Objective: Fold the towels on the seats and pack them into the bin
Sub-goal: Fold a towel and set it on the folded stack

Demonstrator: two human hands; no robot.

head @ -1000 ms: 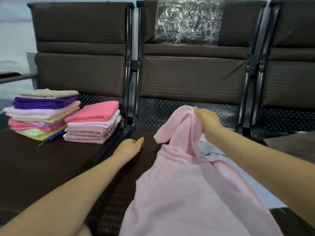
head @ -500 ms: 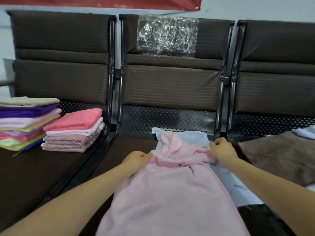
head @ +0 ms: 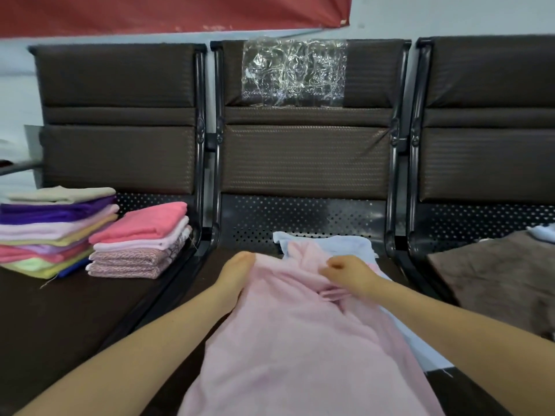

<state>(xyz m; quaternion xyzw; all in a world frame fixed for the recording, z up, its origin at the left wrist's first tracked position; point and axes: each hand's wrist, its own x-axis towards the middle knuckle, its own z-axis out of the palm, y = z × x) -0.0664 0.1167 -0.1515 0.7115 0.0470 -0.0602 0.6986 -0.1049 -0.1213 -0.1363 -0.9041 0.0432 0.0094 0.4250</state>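
Both hands sit at the far end of a pale pink towel (head: 303, 340) spread along the middle seat (head: 198, 283) of a row of 3 dark brown seats. Left hand (head: 237, 265) lies at the towel's far left corner, knuckles up, fingers bent over the cloth edge; whether it actually pinches the fabric I cannot tell, since the fingertips are hidden beneath the hand. Right hand (head: 345, 271) is curled into a loose fist on the bunched, wrinkled part of the pink towel near its far right side, thumb and fingers gathered round a fold of cloth. From there the towel runs toward the camera, widening as it nears the bottom edge. Under it lies a light blue towel (head: 336, 244), showing past the pink one at the far end and along the right side. On the left seat (head: 60, 319) stand 2 stacks of folded towels just beside each other: a taller stack (head: 51, 232) with a beige piece on top, then purple, pale pink, yellow, lilac, coral and green layers, and a shorter stack (head: 141, 241) topped by a coral pink towel over a white one and patterned mauve ones. On the right seat lies a brown towel (head: 498, 274), spread flat, with a bit of pale blue cloth (head: 543, 231) at its far edge. A crinkled sheet of clear plastic (head: 294, 72) clings to the middle seat's backrest, and a red banner (head: 168, 12) hangs on the wall above
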